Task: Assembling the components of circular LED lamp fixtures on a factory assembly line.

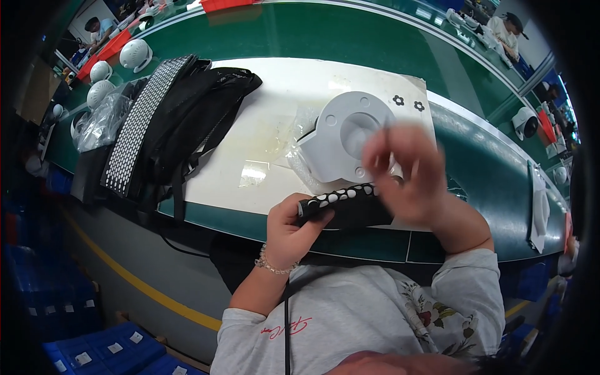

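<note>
My left hand (292, 230) is closed round the left end of a black band with white dots (340, 197), its thumb on the near side. The band lies across the near edge of the white board, just in front of me. My right hand (406, 172) is raised above the band's right end, smeared by motion, so its grip is unclear. Behind the band, partly hidden by my right hand, is a round light-grey plastic part (331, 134) with a recessed centre. It rests on clear bubble wrap (300, 165).
A heap of black fabric straps (206, 106) and a white-dotted band (147, 122) lies to the left, beside a clear plastic bag (100, 122). White rounded devices (135, 55) stand beyond. The white board (262, 144) covers the green bench (475, 181). Other people work farther off.
</note>
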{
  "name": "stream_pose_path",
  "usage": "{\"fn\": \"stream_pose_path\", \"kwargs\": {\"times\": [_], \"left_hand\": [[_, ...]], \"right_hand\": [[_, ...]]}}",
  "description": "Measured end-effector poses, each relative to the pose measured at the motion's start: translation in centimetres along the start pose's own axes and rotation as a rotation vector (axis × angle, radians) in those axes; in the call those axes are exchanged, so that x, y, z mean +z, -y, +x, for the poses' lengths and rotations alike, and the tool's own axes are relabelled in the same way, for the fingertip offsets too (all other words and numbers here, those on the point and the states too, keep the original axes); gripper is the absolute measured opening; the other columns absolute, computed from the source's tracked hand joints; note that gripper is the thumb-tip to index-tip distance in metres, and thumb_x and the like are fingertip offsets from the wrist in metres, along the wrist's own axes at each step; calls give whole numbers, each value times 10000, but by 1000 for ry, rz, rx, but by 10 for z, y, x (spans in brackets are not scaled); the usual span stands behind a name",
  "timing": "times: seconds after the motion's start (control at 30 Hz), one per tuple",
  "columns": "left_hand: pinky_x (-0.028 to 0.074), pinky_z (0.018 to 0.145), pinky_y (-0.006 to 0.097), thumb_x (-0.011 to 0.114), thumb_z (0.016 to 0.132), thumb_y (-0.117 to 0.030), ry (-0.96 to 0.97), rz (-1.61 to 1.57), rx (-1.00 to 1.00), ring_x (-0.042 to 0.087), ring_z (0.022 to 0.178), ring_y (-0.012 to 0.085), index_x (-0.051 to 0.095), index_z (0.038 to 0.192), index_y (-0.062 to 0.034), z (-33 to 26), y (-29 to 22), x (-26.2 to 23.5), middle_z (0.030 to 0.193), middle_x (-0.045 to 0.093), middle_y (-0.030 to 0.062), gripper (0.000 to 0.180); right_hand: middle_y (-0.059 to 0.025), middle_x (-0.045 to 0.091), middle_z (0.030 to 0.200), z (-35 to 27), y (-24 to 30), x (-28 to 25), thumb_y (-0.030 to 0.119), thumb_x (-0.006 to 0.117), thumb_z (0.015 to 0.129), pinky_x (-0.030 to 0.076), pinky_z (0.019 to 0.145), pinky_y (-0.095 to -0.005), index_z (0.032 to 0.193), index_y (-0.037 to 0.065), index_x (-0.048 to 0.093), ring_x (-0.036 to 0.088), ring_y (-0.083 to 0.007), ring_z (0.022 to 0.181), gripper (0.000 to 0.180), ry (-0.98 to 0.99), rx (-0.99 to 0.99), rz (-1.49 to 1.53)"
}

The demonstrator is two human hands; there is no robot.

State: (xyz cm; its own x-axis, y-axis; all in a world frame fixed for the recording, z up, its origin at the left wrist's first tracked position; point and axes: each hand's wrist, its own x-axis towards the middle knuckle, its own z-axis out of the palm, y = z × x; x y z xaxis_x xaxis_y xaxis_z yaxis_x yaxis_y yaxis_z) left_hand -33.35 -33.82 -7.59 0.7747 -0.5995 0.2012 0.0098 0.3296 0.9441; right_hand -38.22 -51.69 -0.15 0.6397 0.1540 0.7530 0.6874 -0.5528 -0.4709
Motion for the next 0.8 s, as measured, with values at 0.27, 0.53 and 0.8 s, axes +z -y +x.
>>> {"fn": "stream_pose_path", "kwargs": {"times": [0.27, 0.53, 0.8], "left_hand": [[332, 506, 169, 603, 714, 43, 14, -4, -5, 414, 576, 28, 514, 739, 7, 2, -3, 0, 635, 486, -23, 99], [342, 514, 170, 603, 714, 44, 17, 14, 19, 423, 582, 30, 522, 754, 9, 3, -1, 1, 641, 495, -18, 97], [352, 527, 170, 601, 720, 38, 23, -32, -14, 429, 598, 31, 526, 765, 8, 2, -2, 2, 661, 501, -18, 92]], "right_hand": [[-92, 409, 1025, 40, -16, -27, -54, 476, 738, 398, 740, -229, 1258, 97, 238, 443, -108, 798, 592, -111, 483, 197], [-98, 515, 990, 44, -1, -33, -46, 483, 736, 420, 667, -219, 1253, 133, 278, 512, -125, 813, 584, 38, 466, -150], [-79, 559, 895, 50, 12, -22, 16, 564, 719, 395, 793, -302, 1189, 103, 353, 534, -177, 896, 523, 138, 253, -402]]}}
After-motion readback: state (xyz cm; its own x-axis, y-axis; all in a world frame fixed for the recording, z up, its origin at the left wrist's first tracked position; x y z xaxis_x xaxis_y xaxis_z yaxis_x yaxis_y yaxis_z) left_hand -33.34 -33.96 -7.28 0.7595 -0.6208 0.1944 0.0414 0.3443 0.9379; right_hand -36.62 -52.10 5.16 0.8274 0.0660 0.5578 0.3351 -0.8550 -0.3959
